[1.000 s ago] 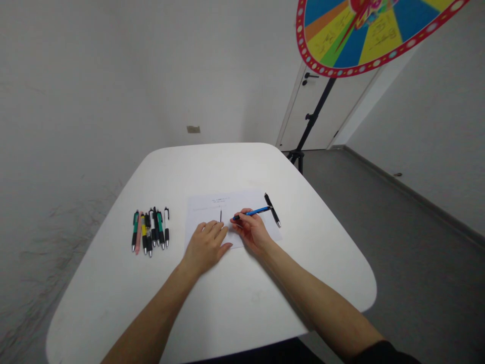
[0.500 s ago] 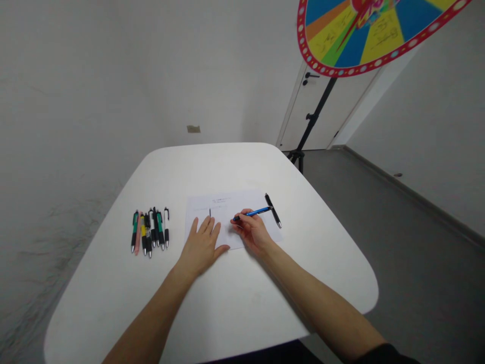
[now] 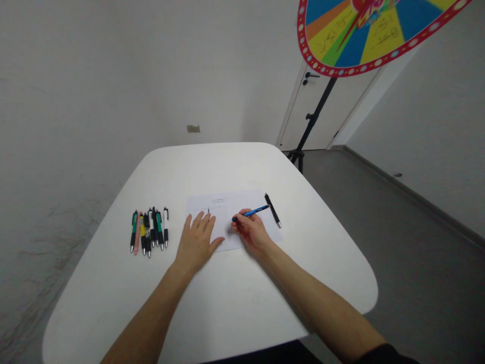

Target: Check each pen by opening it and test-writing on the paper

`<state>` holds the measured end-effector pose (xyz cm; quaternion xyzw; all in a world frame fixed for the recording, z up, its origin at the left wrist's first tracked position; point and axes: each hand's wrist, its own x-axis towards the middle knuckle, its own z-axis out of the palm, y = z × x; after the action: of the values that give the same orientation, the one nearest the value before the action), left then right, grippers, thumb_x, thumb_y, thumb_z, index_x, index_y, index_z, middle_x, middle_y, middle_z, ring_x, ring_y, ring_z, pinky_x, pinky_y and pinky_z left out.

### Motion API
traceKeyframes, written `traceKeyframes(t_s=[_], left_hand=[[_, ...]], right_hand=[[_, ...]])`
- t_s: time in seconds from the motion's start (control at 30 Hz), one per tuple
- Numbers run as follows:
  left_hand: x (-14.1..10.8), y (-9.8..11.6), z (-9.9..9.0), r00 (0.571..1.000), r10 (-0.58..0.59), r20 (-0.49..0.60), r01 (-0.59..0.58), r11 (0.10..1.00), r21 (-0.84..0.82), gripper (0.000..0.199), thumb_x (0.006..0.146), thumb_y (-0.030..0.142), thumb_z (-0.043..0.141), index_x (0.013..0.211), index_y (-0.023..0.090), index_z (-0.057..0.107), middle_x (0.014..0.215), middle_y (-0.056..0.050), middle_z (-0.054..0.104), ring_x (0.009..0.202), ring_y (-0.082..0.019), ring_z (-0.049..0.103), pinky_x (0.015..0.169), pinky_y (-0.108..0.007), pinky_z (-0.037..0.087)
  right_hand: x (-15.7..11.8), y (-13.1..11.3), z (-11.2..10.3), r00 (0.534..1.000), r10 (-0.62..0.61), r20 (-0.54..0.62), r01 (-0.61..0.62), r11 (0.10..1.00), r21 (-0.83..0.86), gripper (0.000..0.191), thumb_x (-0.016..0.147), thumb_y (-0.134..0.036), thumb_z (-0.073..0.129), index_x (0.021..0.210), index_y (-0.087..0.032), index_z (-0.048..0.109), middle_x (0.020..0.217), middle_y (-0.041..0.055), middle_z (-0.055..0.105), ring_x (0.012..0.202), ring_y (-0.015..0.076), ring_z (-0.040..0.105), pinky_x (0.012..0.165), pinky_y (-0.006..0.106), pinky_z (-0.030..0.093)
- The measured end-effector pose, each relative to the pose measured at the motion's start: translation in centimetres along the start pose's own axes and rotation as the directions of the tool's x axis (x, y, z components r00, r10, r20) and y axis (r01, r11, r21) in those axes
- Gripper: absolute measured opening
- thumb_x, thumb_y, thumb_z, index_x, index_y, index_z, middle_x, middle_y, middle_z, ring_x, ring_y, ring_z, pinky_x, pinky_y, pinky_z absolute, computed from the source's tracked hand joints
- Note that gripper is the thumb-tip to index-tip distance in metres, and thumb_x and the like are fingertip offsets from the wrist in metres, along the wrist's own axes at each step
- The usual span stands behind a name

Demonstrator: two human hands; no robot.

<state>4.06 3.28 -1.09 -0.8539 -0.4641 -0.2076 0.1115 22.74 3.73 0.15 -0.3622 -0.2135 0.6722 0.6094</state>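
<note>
A white sheet of paper (image 3: 246,198) with a few lines of small writing lies on the table. Spread over its left part is my left hand (image 3: 197,240), fingers apart and palm down. A thin dark piece (image 3: 208,210), too small to name, shows just past its fingertips. My right hand (image 3: 252,234) is closed around a blue pen (image 3: 253,211), which slants up to the right above the paper. Beyond that pen's upper end, a black pen (image 3: 273,211) lies across the sheet's right side.
Several pens (image 3: 151,230) in green, yellow, pink, white and black lie side by side at the left of the white table (image 3: 212,169). Behind the table's right corner, a colourful prize wheel (image 3: 341,40) stands on a black tripod (image 3: 312,119) before a door.
My left hand has slid a little left and back over the paper, its fingers still spread. My right hand keeps the blue pen in nearly the same place.
</note>
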Motion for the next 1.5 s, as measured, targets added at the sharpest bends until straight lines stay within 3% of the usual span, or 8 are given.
traceKeyframes(t_s=[0.13, 0.27, 0.5, 0.67, 0.83, 0.97, 1.33, 1.5], left_hand=[[0.1, -0.3, -0.1, 0.977, -0.122, -0.177, 0.104, 0.989, -0.110, 0.052, 0.089, 0.042, 0.060, 0.131, 0.013, 0.052, 0.123, -0.019, 0.066, 0.119, -0.034, 0.058, 0.103, -0.052, 0.042], [0.2, -0.3, -0.4, 0.940, -0.191, -0.283, 0.126, 0.965, -0.232, 0.039, 0.087, 0.039, 0.064, 0.118, 0.017, 0.057, 0.109, -0.013, 0.070, 0.103, -0.028, 0.063, 0.091, -0.044, 0.048], [0.5, 0.3, -1.4, 0.942, -0.162, -0.293, 0.030, 0.913, -0.407, 0.011, 0.089, 0.028, 0.062, 0.097, 0.021, 0.064, 0.090, -0.005, 0.071, 0.089, -0.021, 0.064, 0.082, -0.037, 0.049], [0.6, 0.7, -1.7, 0.956, -0.132, -0.262, -0.013, 0.872, -0.490, 0.008, 0.089, 0.023, 0.061, 0.095, 0.021, 0.066, 0.088, -0.005, 0.072, 0.089, -0.020, 0.063, 0.081, -0.037, 0.051], [0.7, 0.8, -1.7, 0.951, -0.099, -0.293, -0.068, 0.858, -0.510, 0.007, 0.090, 0.023, 0.062, 0.094, 0.020, 0.066, 0.086, -0.004, 0.072, 0.085, -0.018, 0.062, 0.077, -0.034, 0.051], [0.6, 0.6, -1.7, 0.949, -0.139, -0.284, -0.026, 0.860, -0.509, 0.008, 0.090, 0.024, 0.060, 0.092, 0.020, 0.067, 0.085, -0.005, 0.072, 0.085, -0.019, 0.063, 0.078, -0.035, 0.052], [0.6, 0.1, -1.5, 0.900, -0.261, -0.349, 0.088, 0.893, -0.442, 0.013, 0.092, 0.021, 0.055, 0.096, 0.020, 0.067, 0.089, -0.005, 0.073, 0.085, -0.019, 0.064, 0.078, -0.036, 0.052], [0.6, -0.3, -0.6, 0.918, -0.180, -0.353, 0.077, 0.955, -0.286, 0.012, 0.090, 0.019, 0.058, 0.095, 0.019, 0.069, 0.086, -0.005, 0.074, 0.082, -0.021, 0.063, 0.077, -0.036, 0.049]], right_hand=[[-0.1, 0.0, 0.1, 0.999, 0.000, 0.042, 0.000, 1.000, -0.007, 0.031, 0.059, -0.022, 0.085, 0.077, -0.020, 0.060, 0.071, -0.0022, 0.070, 0.061, 0.0117, 0.066, 0.059, 0.022, 0.053], [-0.3, 0.1, 0.2, 0.987, 0.076, 0.140, -0.073, 0.997, -0.026, 0.025, 0.064, -0.026, 0.081, 0.079, -0.018, 0.062, 0.069, 0.0007, 0.070, 0.064, 0.0141, 0.069, 0.063, 0.025, 0.055], [-0.8, 0.2, 0.4, 0.970, 0.094, 0.226, -0.079, 0.994, -0.075, 0.028, 0.065, -0.027, 0.084, 0.080, -0.018, 0.063, 0.072, 0.0012, 0.072, 0.065, 0.0138, 0.068, 0.069, 0.027, 0.056], [-1.0, 0.2, 0.5, 0.969, 0.054, 0.239, -0.033, 0.995, -0.093, 0.031, 0.061, -0.028, 0.087, 0.078, -0.019, 0.063, 0.071, -0.0002, 0.071, 0.064, 0.0129, 0.066, 0.067, 0.026, 0.055], [-0.9, 0.3, 0.6, 0.971, 0.068, 0.229, -0.046, 0.994, -0.097, 0.032, 0.061, -0.034, 0.088, 0.075, -0.018, 0.064, 0.070, 0.0009, 0.071, 0.063, 0.0132, 0.066, 0.067, 0.026, 0.056], [-0.5, 0.0, 0.4, 0.986, 0.050, 0.161, -0.042, 0.998, -0.053, 0.035, 0.063, -0.042, 0.087, 0.073, -0.017, 0.063, 0.070, 0.0013, 0.070, 0.062, 0.0121, 0.065, 0.062, 0.023, 0.055], [0.2, -0.2, -0.2, 0.999, 0.029, 0.029, -0.030, 0.999, 0.027, 0.027, 0.069, -0.032, 0.084, 0.077, -0.019, 0.062, 0.074, 0.0017, 0.071, 0.065, 0.0135, 0.067, 0.059, 0.023, 0.057], [0.4, -0.2, -0.2, 1.000, 0.024, -0.007, -0.024, 0.999, 0.034, 0.024, 0.068, -0.026, 0.082, 0.079, -0.020, 0.061, 0.073, 0.0007, 0.071, 0.063, 0.0126, 0.067, 0.059, 0.023, 0.056]])
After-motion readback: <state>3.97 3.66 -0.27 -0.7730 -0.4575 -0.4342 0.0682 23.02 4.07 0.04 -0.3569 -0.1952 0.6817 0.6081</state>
